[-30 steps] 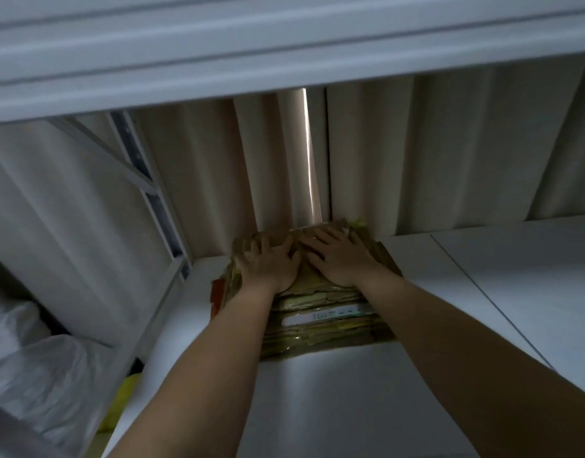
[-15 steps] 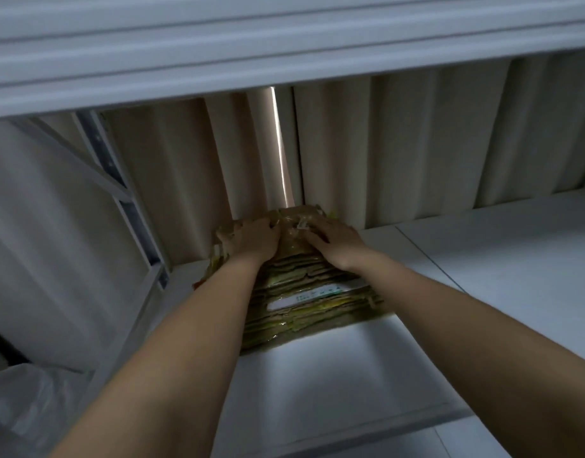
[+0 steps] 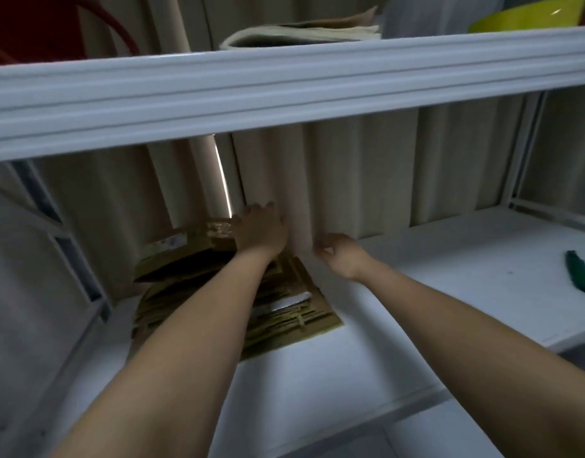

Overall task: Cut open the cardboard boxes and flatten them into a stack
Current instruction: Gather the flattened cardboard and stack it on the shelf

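Note:
A stack of flattened brown cardboard boxes (image 3: 294,319) lies on a white shelf board (image 3: 317,385), pushed back against a beige curtain. My left hand (image 3: 259,229) rests flat on the far end of the stack, fingers straight and reaching to the curtain. My right hand (image 3: 337,254) hovers just right of the stack, off the cardboard, with its fingers loosely curled and nothing in them. My left forearm hides the middle of the stack.
A white upper shelf rail (image 3: 284,90) crosses overhead, carrying folded papers (image 3: 304,31) and a yellow bowl (image 3: 529,14). A dark green object (image 3: 582,276) lies on the shelf board at far right. The shelf frame (image 3: 86,279) stands to the left.
My right hand has lifted off the stack and moved right, fingers curling loosely. My left hand slid further back on the cardboard. The view swung up and right, showing the upper shelf.

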